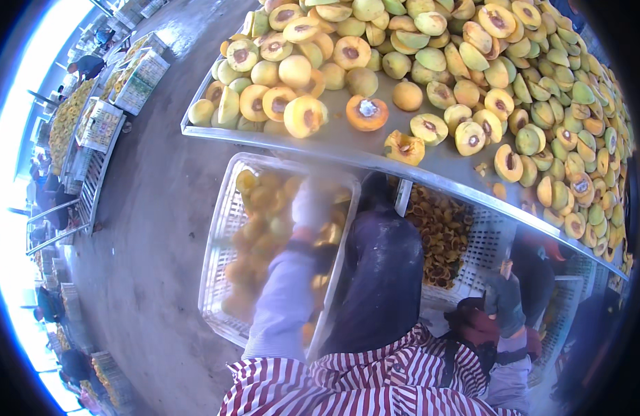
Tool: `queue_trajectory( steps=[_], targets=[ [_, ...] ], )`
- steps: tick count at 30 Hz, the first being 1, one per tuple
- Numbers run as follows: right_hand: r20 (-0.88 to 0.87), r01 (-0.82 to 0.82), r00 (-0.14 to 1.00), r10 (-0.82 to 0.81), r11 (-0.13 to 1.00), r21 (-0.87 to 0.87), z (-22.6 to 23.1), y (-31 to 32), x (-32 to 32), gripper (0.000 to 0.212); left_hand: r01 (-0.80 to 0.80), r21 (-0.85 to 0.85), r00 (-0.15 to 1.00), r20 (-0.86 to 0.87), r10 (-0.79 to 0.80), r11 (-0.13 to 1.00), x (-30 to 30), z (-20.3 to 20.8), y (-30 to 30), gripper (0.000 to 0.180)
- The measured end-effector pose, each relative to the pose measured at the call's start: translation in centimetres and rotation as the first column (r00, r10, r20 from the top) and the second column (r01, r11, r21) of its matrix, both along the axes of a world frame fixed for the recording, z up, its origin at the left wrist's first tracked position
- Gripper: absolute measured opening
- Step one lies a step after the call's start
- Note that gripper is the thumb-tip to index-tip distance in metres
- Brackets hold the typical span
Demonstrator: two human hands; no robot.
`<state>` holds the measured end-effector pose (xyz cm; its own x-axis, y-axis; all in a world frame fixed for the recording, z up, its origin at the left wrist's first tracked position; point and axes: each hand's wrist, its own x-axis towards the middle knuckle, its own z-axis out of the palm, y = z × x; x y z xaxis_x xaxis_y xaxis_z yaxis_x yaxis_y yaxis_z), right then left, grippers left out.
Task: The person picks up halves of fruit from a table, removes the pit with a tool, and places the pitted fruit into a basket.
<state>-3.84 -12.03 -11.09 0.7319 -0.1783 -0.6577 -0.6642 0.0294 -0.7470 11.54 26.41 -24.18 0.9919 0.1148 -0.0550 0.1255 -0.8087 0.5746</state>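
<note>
My left hand (310,202), in a pale glove and smeared by motion, is over a white plastic crate (219,243) of yellow peach halves (254,239); its fingers cannot be made out. On the right, below the table edge, my right hand (505,299) wears a dark grey glove and is closed. A short, narrow brownish piece (506,267) sticks up from its top, too small to name. Ahead, a metal table (375,149) bears a big heap of halved peaches (465,62), several with pits showing. One orange half (367,112) lies cut side up near the edge.
A second white crate (486,243) under the table holds brown peach pits or scraps (437,232). My dark-clad leg (382,270) is between the crates. Concrete floor (153,222) stretches left, toward stacked crates (101,125) and other people (90,66). The table's metal rim (320,148) runs above both crates.
</note>
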Motion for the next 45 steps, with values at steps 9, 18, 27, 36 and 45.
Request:
queue_trajectory(
  steps=[9,18,27,36,45],
  targets=[
    [0.004,0.046,0.999,-0.046,0.998,0.031,0.3,0.5,0.0,0.014,0.766,0.496,0.608,-0.357,-0.709,0.408,-2.4,-3.9,1.2,0.012],
    [-0.012,0.040,0.999,-0.040,0.999,-0.002,-0.4,0.0,-0.5,0.015,0.273,0.362,0.941,-0.295,-0.168,0.891,-0.7,-3.0,-0.5,0.041],
    [-0.010,0.040,0.999,-0.040,0.999,0.019,-1.0,0.2,-0.6,0.012,0.014,0.195,0.999,-0.044,-0.005,0.981,-1.9,-3.4,-2.1,0.045],
    [-0.027,0.041,0.999,-0.041,0.999,0.011,-0.4,0.7,-0.6,0.011,0.167,0.299,0.985,-0.012,-0.171,0.939,-1.6,-5.8,-1.8,0.049],
    [0.012,0.087,0.996,-0.089,0.991,0.098,3.2,1.2,-0.7,0.011,0.202,-0.152,0.962,-0.156,-0.225,0.968,-2.4,6.6,-1.8,0.040]
  ],
)
